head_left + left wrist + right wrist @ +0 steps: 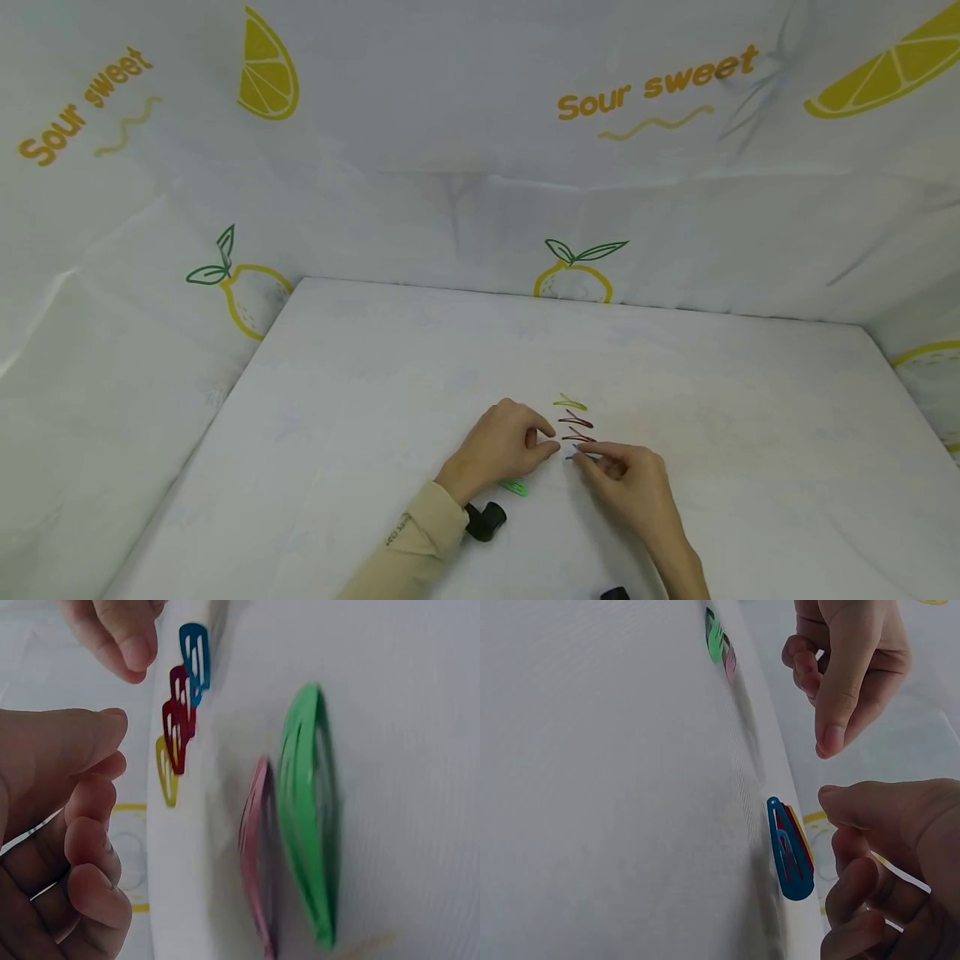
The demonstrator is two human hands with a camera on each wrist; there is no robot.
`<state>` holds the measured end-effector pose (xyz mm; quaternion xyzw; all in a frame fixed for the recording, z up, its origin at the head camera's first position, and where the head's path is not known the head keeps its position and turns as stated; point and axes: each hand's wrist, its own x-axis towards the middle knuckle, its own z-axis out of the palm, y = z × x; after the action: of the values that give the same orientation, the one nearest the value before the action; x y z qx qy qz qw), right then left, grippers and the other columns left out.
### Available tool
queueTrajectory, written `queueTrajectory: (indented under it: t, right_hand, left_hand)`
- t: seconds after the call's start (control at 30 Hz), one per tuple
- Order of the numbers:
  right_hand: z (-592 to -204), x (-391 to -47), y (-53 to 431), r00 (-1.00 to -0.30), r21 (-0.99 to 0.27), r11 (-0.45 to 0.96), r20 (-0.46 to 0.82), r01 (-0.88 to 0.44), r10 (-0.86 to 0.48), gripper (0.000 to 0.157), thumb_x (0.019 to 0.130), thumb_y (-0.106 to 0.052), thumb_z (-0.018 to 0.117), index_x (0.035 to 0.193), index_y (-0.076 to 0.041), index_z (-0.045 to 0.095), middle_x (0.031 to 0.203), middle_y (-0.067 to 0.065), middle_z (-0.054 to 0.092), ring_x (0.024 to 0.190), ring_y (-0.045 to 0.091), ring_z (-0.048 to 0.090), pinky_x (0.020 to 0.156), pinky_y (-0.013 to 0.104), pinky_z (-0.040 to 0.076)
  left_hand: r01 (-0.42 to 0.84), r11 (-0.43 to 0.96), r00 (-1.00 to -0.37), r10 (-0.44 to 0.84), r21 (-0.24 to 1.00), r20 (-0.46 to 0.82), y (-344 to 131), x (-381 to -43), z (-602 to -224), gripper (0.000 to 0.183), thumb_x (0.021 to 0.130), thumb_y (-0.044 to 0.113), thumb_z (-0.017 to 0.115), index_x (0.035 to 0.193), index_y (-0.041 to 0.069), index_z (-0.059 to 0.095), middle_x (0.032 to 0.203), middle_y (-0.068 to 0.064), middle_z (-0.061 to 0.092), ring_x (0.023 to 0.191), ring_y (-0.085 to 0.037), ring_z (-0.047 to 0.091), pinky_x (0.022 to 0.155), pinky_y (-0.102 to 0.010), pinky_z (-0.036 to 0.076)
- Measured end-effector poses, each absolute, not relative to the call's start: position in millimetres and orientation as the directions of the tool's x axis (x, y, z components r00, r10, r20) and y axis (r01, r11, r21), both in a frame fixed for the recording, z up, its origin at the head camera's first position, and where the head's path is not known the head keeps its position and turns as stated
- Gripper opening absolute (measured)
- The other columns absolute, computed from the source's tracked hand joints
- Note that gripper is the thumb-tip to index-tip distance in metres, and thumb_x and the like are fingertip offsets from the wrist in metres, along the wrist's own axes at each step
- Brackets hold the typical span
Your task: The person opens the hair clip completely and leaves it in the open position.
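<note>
Snap hair clips lie in a column on the white table: a yellow clip at the far end, two dark red clips and a blue clip nearest me. My right hand hovers at the blue clip, thumb and index finger close to it; the right wrist view shows the clip lying apart from the fingers. My left hand is held left of the column, fingers loosely bent, holding nothing. Below it are a green clip and a pink clip, the pink one hidden in the head view.
The white table extends to both sides and behind the clips. A lemon-printed white curtain hangs along its back and left edges. Black wrist devices show near the left sleeve and at the bottom edge.
</note>
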<state>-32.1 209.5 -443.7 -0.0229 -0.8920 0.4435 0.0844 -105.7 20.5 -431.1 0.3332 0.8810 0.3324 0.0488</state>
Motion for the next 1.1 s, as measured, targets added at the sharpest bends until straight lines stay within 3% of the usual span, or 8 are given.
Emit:
queueTrajectory:
  t: [0.33, 0.57, 1.1]
  right_hand:
    - [-442.6, -40.8, 189.2, -0.992, -0.807, 0.585, 0.119, -0.080, 0.029, 0.011, 0.079, -0.001, 0.083, 0.088, -0.007, 0.082, 0.055, -0.007, 0.059, 0.048, -0.003, 0.041, 0.047, 0.018, 0.038]
    - [-443.5, -45.9, 175.2, -0.999, -0.811, 0.584, 0.029, -0.031, -0.013, 0.011, 0.080, 0.000, 0.082, 0.087, -0.008, 0.082, 0.054, -0.006, 0.053, 0.048, -0.001, 0.039, 0.048, 0.018, 0.035]
    - [-450.4, -48.7, 155.1, -0.983, -0.811, 0.581, -0.045, -0.069, -0.180, 0.009, 0.085, -0.009, 0.081, 0.092, -0.004, 0.082, 0.061, -0.007, 0.060, 0.051, -0.001, 0.046, 0.049, 0.018, 0.040]
  left_hand:
    - [0.523, 0.540, -0.779, 0.617, 0.659, 0.112, -7.2, -112.5, -431.1, 0.014, 0.087, 0.015, 0.080, 0.097, 0.005, 0.082, 0.062, 0.002, 0.065, 0.053, 0.005, 0.041, 0.054, -0.013, 0.037]
    - [0.520, 0.552, -0.784, 0.612, 0.652, 0.106, -28.6, -114.0, -435.2, 0.013, 0.086, 0.015, 0.081, 0.096, 0.007, 0.082, 0.062, 0.003, 0.063, 0.055, 0.004, 0.042, 0.058, -0.014, 0.040]
    - [0.510, 0.582, -0.763, 0.646, 0.633, 0.020, -48.6, -102.5, -449.9, 0.011, 0.088, 0.017, 0.079, 0.097, 0.011, 0.082, 0.072, 0.008, 0.063, 0.064, 0.003, 0.049, 0.064, -0.013, 0.043]
